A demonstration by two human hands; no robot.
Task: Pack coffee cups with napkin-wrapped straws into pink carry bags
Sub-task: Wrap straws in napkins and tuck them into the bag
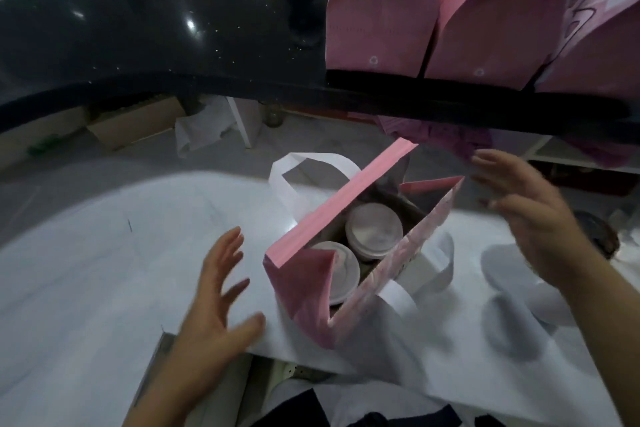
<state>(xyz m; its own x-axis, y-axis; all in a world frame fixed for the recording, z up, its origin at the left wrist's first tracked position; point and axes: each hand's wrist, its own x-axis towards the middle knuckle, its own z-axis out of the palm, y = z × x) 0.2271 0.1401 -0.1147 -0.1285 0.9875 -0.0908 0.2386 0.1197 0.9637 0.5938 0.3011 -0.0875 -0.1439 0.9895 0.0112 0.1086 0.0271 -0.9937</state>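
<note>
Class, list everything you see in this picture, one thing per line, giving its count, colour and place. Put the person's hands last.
carry bag: one, pink, standing open on the table between the hands
handles: two, white, one on each long side of the carry bag
cups: two, white lids, side by side inside the carry bag
other bags: three in view, pink, standing on the counter, upper right
counter: one, black, across the top
table: one, white, under the carry bag
cardboard box: one, brown, on the floor below the counter, left
left hand: one, open, left of the carry bag, holding nothing
right hand: one, open, right of the carry bag, holding nothing
</note>
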